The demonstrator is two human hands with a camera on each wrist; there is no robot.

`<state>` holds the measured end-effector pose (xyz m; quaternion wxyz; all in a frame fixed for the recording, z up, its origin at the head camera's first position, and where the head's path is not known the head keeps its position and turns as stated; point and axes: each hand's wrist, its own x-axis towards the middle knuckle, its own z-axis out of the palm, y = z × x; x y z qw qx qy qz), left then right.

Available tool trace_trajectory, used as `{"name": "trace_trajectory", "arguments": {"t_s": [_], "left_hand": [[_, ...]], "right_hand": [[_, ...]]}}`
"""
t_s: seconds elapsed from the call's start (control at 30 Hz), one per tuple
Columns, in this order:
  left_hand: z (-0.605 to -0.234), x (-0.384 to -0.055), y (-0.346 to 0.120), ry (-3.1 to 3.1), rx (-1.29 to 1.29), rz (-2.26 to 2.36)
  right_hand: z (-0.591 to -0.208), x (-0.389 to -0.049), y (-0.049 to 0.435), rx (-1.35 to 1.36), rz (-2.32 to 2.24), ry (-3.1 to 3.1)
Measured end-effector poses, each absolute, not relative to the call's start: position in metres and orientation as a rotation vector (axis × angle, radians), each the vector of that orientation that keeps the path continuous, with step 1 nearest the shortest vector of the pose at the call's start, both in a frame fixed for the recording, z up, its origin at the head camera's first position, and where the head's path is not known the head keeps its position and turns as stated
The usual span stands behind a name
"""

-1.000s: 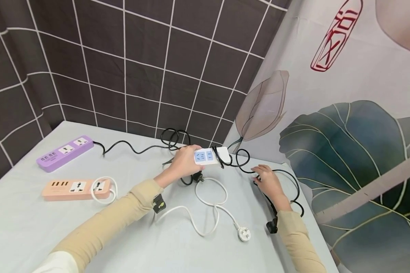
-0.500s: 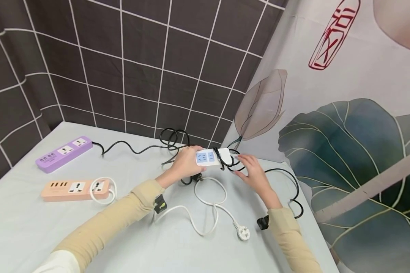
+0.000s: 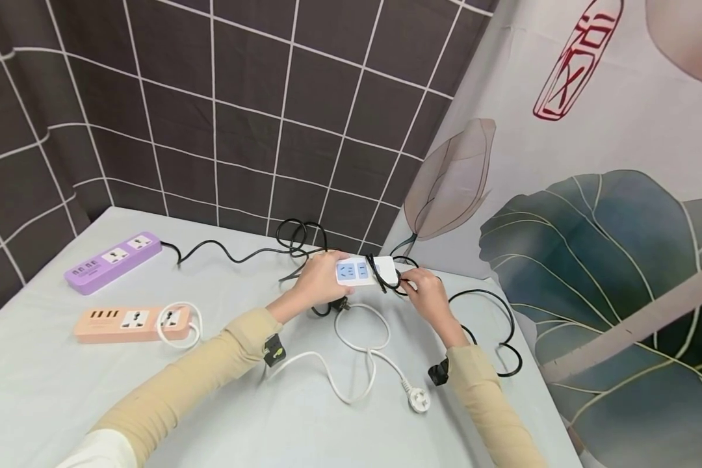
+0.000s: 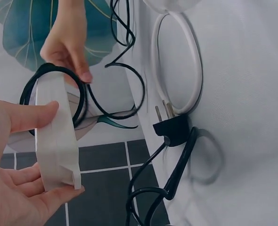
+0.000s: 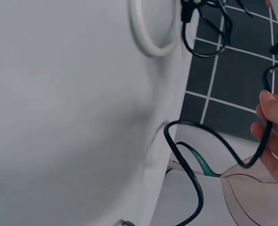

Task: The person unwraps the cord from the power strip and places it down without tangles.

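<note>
A white power strip (image 3: 353,271) with blue socket faces is held up over the back of the table. My left hand (image 3: 318,278) grips its left end, thumb and fingers on opposite sides in the left wrist view. Black cord (image 4: 49,68) loops around the strip's other end. At that end my right hand (image 3: 424,292) pinches the black cord (image 5: 266,134) between thumb and fingers. From there the cord trails right and curls along the table's right edge.
A purple power strip (image 3: 112,262) and an orange one (image 3: 114,325) lie at left. Below my hands is a white cord with its plug (image 3: 418,400). A black plug (image 4: 174,131) lies beside the white cord loop. Dark tiled cloth (image 3: 246,117) hangs behind the table.
My right hand has moved left from the loose cord to the strip's right end and now pinches the cord there. The left hand and the strip have barely moved.
</note>
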<state>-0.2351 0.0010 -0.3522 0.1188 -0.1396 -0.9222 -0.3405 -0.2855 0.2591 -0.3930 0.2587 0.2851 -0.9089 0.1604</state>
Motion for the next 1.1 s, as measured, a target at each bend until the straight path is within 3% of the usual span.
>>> {"name": "trace_trajectory", "arguments": {"t_s": [0.4,1.1], "left_hand": [[-0.359,-0.236,-0.003,-2.736,-0.432,-0.959],[-0.361,-0.245,-0.006,-2.669,-0.311,-1.065]], "right_hand": [[-0.379,-0.279,0.263,0.589,0.486,-2.346],[-0.375,-0.258,0.299,0.728,0.392,-2.279]]}}
